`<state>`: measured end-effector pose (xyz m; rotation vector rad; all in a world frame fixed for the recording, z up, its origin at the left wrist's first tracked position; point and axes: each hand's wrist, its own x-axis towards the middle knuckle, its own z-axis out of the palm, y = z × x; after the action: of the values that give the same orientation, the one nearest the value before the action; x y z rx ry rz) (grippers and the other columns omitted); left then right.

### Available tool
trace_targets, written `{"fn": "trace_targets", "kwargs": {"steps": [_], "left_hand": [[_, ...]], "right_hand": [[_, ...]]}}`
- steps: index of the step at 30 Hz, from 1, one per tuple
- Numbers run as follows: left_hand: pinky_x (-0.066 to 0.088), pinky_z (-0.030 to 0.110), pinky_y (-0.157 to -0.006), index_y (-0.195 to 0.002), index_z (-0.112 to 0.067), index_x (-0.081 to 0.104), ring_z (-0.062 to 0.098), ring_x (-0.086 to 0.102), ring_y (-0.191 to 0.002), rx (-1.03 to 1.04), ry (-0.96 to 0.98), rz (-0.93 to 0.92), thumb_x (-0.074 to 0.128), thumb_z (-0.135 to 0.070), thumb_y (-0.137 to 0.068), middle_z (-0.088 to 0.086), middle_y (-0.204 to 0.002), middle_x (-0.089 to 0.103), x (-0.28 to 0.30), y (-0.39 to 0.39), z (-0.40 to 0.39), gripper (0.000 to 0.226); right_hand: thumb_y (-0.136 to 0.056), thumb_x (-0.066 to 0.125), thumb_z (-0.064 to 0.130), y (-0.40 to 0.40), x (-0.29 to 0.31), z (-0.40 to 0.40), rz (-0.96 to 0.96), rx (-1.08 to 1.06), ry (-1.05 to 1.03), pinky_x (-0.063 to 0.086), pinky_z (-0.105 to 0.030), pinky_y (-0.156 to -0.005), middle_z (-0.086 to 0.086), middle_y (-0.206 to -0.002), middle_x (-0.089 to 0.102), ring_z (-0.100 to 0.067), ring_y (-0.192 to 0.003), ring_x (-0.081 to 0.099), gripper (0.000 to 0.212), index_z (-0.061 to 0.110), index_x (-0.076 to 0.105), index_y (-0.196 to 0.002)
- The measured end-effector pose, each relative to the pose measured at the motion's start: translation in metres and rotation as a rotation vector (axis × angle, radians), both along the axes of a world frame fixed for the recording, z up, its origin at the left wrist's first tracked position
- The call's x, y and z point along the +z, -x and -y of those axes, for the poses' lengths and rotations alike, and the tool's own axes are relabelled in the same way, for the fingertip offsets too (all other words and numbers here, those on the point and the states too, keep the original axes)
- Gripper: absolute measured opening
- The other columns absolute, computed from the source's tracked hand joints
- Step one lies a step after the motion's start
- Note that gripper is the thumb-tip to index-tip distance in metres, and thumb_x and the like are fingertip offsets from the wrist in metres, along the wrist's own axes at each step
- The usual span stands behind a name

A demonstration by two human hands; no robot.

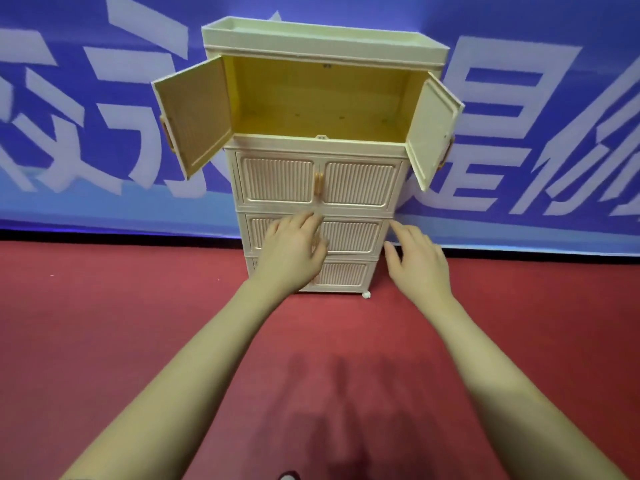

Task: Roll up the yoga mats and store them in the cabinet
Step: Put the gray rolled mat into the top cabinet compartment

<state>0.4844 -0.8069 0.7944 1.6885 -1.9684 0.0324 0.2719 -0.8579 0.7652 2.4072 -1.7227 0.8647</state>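
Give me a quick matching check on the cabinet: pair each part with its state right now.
Things:
1. top compartment doors
2. second-tier doors
3. left hand
4. right hand

States:
A. closed
B. swung open
C. in front of the third tier's doors
D. by the cabinet's right edge, fingers spread

Pairs: 1-B, 2-A, 3-C, 4-D

We see a cream cabinet (pixel 322 188) with ribbed door panels, tan handles (pixel 319 183), and a yellow inside (pixel 322 98). The floor (pixel 104 323) is red. The banner (pixel 86 98) behind is blue with large white characters.
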Motion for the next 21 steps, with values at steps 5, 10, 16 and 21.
{"fn": "trace_targets", "kwargs": {"steps": [5,10,16,21], "left_hand": [[0.045,0.043,-0.088,-0.121,-0.004,0.061,0.034,0.059,-0.109,-0.063,-0.086,0.005,0.037,-0.037,-0.085,0.014,-0.121,0.063,-0.038,0.076,-0.103,0.054],[0.045,0.046,-0.093,-0.123,-0.005,0.06,0.036,0.057,-0.114,-0.055,-0.247,-0.021,0.04,-0.039,-0.083,0.017,-0.126,0.059,-0.087,0.157,-0.222,0.056],[0.042,0.044,-0.095,-0.121,-0.005,0.062,0.035,0.057,-0.116,-0.018,-0.326,-0.002,0.044,-0.036,-0.084,0.017,-0.127,0.059,-0.1,0.204,-0.342,0.051],[0.042,0.045,-0.096,-0.124,-0.005,0.06,0.036,0.056,-0.117,0.061,-0.383,-0.01,0.045,-0.035,-0.085,0.017,-0.129,0.058,-0.113,0.198,-0.421,0.051]], "right_hand": [[-0.091,0.056,0.019,0.074,-0.036,-0.102,0.044,-0.013,0.002,0.044,-0.044,-0.083,-0.011,-0.115,0.062,-0.035,-0.101,0.059,0.04,0.011,0.054,-0.13],[-0.09,0.055,0.019,0.161,-0.083,-0.218,-0.017,0.017,-0.101,0.045,-0.044,-0.079,-0.011,-0.11,0.063,-0.036,-0.093,0.061,0.038,0.01,0.057,-0.127],[-0.092,0.054,0.019,0.214,-0.111,-0.337,-0.058,0.081,-0.263,0.043,-0.043,-0.083,-0.011,-0.115,0.062,-0.035,-0.101,0.059,0.038,0.011,0.056,-0.129],[-0.093,0.053,0.019,0.202,-0.12,-0.404,-0.05,0.178,-0.323,0.041,-0.043,-0.088,-0.009,-0.119,0.061,-0.033,-0.107,0.057,0.039,0.013,0.054,-0.132]]}}
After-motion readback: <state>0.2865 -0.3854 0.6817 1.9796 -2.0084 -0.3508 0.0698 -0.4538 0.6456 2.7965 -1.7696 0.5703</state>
